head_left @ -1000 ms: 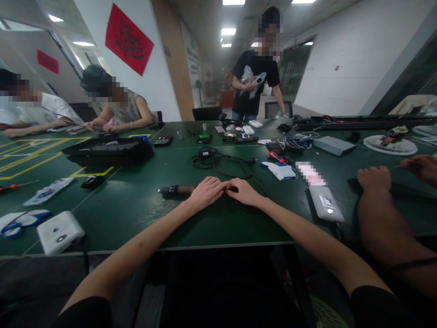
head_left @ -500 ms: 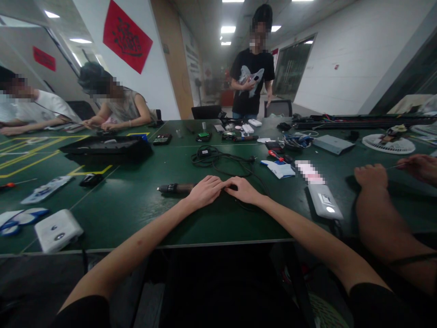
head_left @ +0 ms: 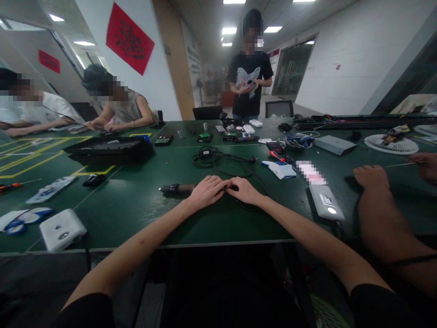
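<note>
An electric screwdriver (head_left: pixel 179 188) with a brown body and dark chuck lies along the green table, its tip pointing left. My left hand (head_left: pixel 207 190) is closed over its body and covers the middle. At the tail end, the fingers of my right hand (head_left: pixel 244 190) are curled around the dark rear part, where the cord is. The fingertips of both hands meet. Just beyond them, a black cord with an adapter (head_left: pixel 205 153) lies loosely coiled.
A white power bank (head_left: pixel 63 230) sits front left, a grey one (head_left: pixel 326 202) at right. A black tray (head_left: pixel 109 148) lies back left; a red screwdriver (head_left: pixel 276 156) and blue-white packet (head_left: pixel 282 170) lie right of the cord. A co-worker's forearm (head_left: pixel 382 218) rests at far right.
My hands and the electric screwdriver keep their places. The view has shifted slightly. The person standing opposite has brought both hands together around a held object.
</note>
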Demonstrator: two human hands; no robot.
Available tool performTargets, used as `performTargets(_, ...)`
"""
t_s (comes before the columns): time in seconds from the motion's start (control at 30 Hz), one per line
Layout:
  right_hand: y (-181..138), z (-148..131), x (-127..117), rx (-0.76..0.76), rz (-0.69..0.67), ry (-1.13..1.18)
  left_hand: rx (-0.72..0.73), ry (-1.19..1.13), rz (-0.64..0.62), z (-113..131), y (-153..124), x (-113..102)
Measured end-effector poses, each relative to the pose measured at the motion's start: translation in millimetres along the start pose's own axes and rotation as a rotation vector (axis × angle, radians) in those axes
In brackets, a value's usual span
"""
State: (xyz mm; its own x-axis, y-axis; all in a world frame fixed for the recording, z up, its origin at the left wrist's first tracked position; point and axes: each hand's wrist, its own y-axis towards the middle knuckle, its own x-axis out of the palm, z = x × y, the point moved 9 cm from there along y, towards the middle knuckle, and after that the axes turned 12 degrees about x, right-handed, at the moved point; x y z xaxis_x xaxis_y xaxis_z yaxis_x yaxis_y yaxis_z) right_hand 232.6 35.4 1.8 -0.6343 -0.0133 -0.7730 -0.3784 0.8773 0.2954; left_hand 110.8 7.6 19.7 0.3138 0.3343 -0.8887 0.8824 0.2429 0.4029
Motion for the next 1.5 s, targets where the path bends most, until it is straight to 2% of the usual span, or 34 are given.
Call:
performTargets(0.1,-0.3,-0.4,0.3,-0.001,-0.004,0.007,0.034,-0.012,-0.013,2.9,0.1,1.9)
performTargets(0.23,0.2,0.9,1.6,-0.001,-0.004,0.003,-0.013,-0.004,-0.001,-0.7,-0.2,0.6)
performTargets(0.4,0.6,2.3,2.9,-0.011,0.006,0.009,0.038,-0.016,-0.036,3.7,1.6,2.5)
performTargets(0.53,0.4,1.9,1.8,-0.004,0.016,0.000,-0.013,0.005,-0.011,-1.1,0.9,-0.1)
performTargets(0.7,-1.1,-2.2,-0.5,-0.005,-0.001,0.020,0.055,-0.027,-0.023,4.7,0.5,1.8)
performTargets(0.87,-1.2,-1.8,-1.0,0.010,-0.012,0.018,0.001,-0.009,-0.007,-0.6,-0.8,1.4)
performTargets(1.03,-0.4,0.0,0.6,0.002,-0.004,0.012,0.044,-0.021,-0.028,3.1,0.6,3.0)
performTargets(1.17,0.3,1.5,1.5,-0.006,0.010,0.004,-0.008,-0.002,-0.007,-1.3,0.4,0.9)
performTargets(1.3,0.7,3.0,2.0,0.002,0.005,0.000,0.025,-0.006,-0.019,2.2,1.1,2.1)
performTargets(1.5,-0.3,1.3,1.5,-0.005,-0.003,0.003,0.003,-0.009,0.010,0.2,-0.6,0.4)
